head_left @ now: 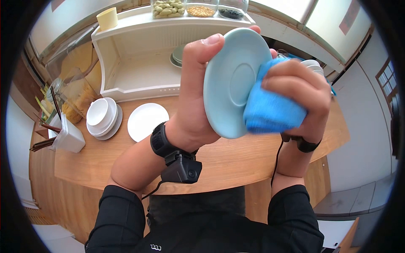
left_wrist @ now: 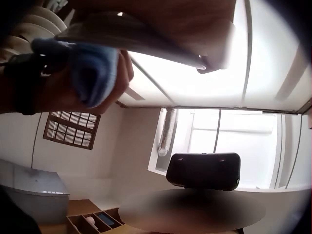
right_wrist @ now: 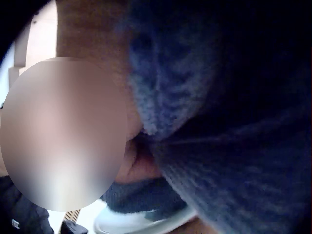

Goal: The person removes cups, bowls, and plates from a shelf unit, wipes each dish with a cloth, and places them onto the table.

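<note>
A pale blue saucer (head_left: 225, 92) is held up on its edge over the table, its ringed face towards the right. My left hand (head_left: 190, 95) grips it from the left, thumb along the rim and fingertips showing past the far edge. In my right hand (head_left: 308, 90) is a folded blue cloth (head_left: 274, 109), bunched under curled fingers and pressed against the saucer's right side. The left wrist view shows the saucer (left_wrist: 131, 36) nearly edge-on beside the rolled cloth (left_wrist: 95, 78). Dark folds of cloth (right_wrist: 234, 156) fill much of the right wrist view, with the saucer's rim (right_wrist: 146, 225) below.
On the wooden table (head_left: 202, 168), a white plate (head_left: 147, 121) lies left of a stack of white dishes (head_left: 101, 116). A white holder (head_left: 71, 137) with chopsticks stands farther left. Behind is a white shelf (head_left: 135, 67) with green dishes (head_left: 177, 55) inside and jars (head_left: 168, 9) on top.
</note>
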`<state>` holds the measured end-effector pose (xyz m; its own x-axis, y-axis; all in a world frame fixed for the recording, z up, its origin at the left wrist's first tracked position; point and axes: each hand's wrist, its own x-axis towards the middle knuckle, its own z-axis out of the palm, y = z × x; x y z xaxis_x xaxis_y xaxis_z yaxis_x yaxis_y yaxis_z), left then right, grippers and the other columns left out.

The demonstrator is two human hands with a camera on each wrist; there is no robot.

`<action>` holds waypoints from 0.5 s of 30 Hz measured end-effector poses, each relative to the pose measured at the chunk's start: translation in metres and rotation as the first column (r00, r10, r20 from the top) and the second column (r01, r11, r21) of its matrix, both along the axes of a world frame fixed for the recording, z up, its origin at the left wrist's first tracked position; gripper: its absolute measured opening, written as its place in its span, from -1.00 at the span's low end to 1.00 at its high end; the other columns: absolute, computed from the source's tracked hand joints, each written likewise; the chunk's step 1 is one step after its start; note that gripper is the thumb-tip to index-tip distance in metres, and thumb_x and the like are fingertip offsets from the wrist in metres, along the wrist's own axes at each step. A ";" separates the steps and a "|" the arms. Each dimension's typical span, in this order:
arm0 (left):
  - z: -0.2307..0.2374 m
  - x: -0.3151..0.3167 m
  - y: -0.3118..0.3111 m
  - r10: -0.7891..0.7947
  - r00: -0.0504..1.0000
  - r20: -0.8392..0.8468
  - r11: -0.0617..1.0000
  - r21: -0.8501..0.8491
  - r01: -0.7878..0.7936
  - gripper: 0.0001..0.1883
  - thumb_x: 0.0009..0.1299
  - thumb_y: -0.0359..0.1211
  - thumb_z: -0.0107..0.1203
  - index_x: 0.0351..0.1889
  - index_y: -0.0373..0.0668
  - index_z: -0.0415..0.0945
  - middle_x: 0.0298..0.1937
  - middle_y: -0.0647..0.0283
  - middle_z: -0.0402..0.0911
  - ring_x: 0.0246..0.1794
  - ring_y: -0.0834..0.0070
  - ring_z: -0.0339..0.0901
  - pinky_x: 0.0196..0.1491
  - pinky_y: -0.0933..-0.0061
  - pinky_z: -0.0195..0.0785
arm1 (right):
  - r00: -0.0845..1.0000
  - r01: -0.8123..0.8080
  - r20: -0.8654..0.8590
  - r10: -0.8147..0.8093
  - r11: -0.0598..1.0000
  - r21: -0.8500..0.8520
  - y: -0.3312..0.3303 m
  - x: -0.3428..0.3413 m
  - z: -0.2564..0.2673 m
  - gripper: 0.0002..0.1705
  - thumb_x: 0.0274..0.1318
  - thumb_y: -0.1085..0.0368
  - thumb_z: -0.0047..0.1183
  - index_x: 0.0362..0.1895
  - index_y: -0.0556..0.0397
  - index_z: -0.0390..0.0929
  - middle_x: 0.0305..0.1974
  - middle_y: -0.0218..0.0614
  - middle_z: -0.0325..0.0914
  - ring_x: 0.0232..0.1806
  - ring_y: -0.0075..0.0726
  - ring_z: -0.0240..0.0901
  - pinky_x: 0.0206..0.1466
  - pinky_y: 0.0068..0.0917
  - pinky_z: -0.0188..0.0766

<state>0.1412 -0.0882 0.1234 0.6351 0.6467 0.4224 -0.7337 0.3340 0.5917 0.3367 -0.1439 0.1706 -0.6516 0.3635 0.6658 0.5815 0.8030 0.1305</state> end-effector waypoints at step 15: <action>-0.018 0.007 0.033 -0.014 0.990 0.140 0.996 -0.090 0.027 -0.34 0.56 0.30 -0.05 0.32 0.00 0.45 0.01 0.10 0.67 -0.07 0.11 0.75 0.00 0.09 0.67 | 0.954 -0.297 -0.073 0.292 0.879 -0.373 -0.009 -0.018 -0.015 -0.69 -0.23 0.13 0.39 -0.41 0.07 0.68 -0.37 -0.27 0.64 -0.48 -0.13 0.64 -0.45 -0.29 0.46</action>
<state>0.1478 -0.0555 0.1050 0.5876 0.6745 0.4469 -0.7993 0.3977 0.4505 0.3183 -0.1526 0.1557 -0.7592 0.3808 0.5278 0.3101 0.9246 -0.2211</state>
